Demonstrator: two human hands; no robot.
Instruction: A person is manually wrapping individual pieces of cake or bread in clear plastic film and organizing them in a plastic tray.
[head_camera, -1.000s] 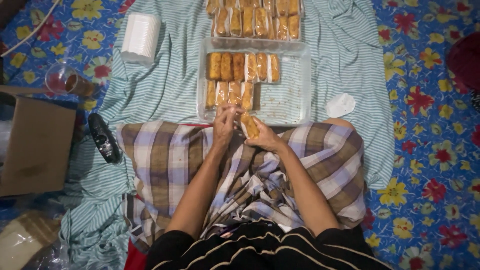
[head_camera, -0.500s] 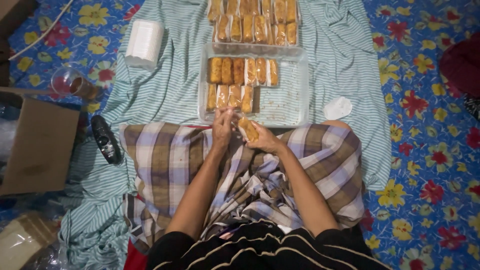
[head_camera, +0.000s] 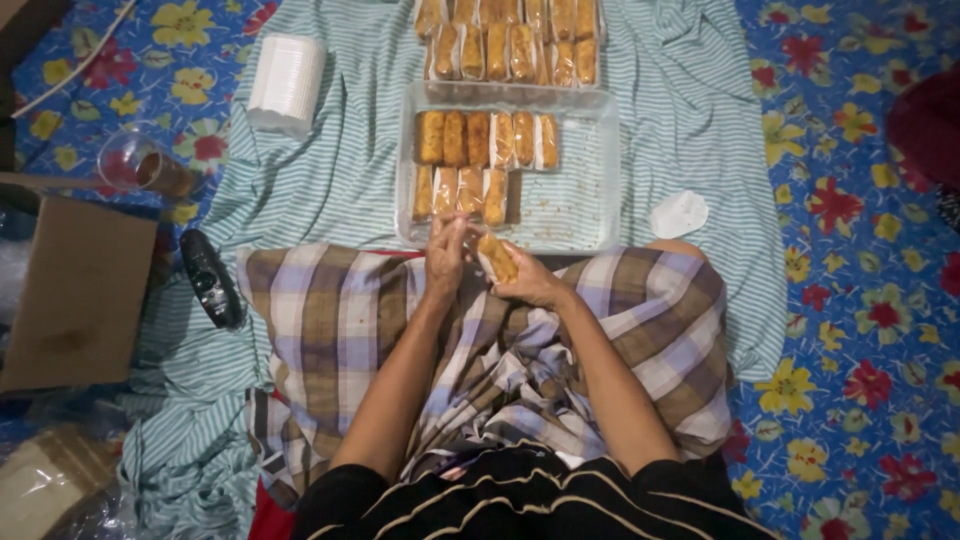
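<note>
Little has moved since the earlier frame: both hands stay together over the lap, just short of the clear tray (head_camera: 590, 160). Around them lie a stack of white cups (head_camera: 288, 82), a black bottle (head_camera: 210, 280), a cardboard box (head_camera: 75, 290) and a white lid (head_camera: 678, 213) on the striped cloth (head_camera: 330, 180). Nothing blocks the tray. Right hand (head_camera: 530, 285) grasps a fried roll (head_camera: 497, 257), its long axis slanting up-left toward the tray. Left hand (head_camera: 447, 255) pinches clear wrap at the roll's upper end. Rows of wrapped rolls (head_camera: 485, 138) look unchanged.
</note>
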